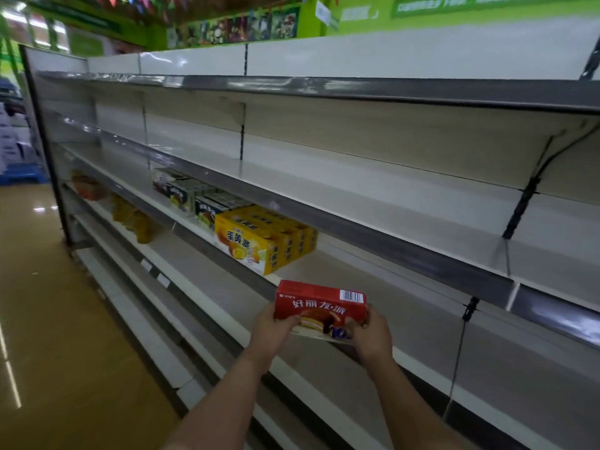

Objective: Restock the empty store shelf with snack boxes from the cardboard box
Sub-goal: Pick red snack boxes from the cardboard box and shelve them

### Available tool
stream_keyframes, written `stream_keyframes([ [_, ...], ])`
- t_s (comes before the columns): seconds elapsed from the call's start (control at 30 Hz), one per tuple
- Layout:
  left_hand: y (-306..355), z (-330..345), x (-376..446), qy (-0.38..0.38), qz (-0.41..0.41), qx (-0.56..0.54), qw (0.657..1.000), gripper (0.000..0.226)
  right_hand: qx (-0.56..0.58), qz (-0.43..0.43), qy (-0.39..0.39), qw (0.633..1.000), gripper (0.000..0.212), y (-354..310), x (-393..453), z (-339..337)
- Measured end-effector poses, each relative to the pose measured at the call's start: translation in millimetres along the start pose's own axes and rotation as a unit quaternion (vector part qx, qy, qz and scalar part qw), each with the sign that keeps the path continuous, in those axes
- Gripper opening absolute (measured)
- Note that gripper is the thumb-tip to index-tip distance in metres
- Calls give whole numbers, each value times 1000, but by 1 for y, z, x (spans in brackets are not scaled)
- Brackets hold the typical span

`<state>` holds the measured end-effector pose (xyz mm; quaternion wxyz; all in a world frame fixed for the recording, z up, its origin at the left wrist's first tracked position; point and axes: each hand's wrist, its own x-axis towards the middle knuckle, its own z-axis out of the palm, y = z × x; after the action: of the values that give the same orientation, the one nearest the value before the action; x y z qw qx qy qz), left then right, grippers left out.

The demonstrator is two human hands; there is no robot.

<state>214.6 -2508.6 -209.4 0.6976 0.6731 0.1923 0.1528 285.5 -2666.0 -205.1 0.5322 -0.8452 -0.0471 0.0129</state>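
A red snack box (319, 305) with a chocolate pie picture and a barcode is held in front of the middle shelf (406, 319), just right of the yellow boxes. My left hand (271, 329) grips its left end and my right hand (370, 334) grips its right end. The box hovers at the shelf's front edge, tilted slightly. A row of yellow snack boxes (263, 240) stands on the same shelf to the left. Black-and-white snack boxes (188, 196) sit further left. The cardboard box is out of view.
Grey price rails (357, 235) run along each shelf front. Yellow and orange bagged goods (133, 219) lie on a lower shelf at left. The upper shelves (357, 147) hold nothing. A glossy tan floor (48, 303) stretches along the aisle to the left.
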Motion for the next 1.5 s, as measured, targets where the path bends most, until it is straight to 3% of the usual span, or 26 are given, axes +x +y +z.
stream_keyframes([
  [0.23, 14, 33, 43, -13, 9, 36, 999, 50, 22, 12, 110, 994, 34, -3, 32, -16],
  [0.4, 17, 47, 68, -35, 11, 32, 999, 45, 28, 18, 126, 991, 26, 5, 57, -17],
  [0.73, 15, 51, 163, -83, 3, 93, 992, 36, -10, 36, 140, 989, 36, 0, 125, 10],
  [0.87, 11, 48, 209, -109, 2, 131, 985, 27, -6, 23, 158, 987, 29, -5, 150, 31],
  [1.13, -1, 56, 280, -175, 59, 134, 974, 67, 4, 10, 212, 977, 25, 1, 193, 61],
  [1.33, -14, 72, 314, -218, 83, 58, 971, 48, -4, 42, 233, 972, 35, 1, 223, 69],
  [1.5, -11, 76, 330, -231, 80, 22, 970, 62, 0, 55, 224, 973, 40, 2, 240, 78],
])
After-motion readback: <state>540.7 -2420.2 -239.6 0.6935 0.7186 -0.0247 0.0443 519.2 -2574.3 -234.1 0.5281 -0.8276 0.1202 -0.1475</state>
